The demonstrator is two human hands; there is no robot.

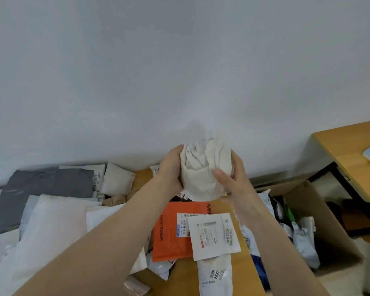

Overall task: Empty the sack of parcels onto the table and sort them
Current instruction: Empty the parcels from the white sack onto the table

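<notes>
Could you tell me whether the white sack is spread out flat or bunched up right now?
Bunched up: the white sack is crumpled into a wad, gripped between the left hand and right hand above the table.

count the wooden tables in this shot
2. The near table lies in front, under the parcels. The far table stands at the right edge, beyond the cardboard box. More could be out of view.
</notes>
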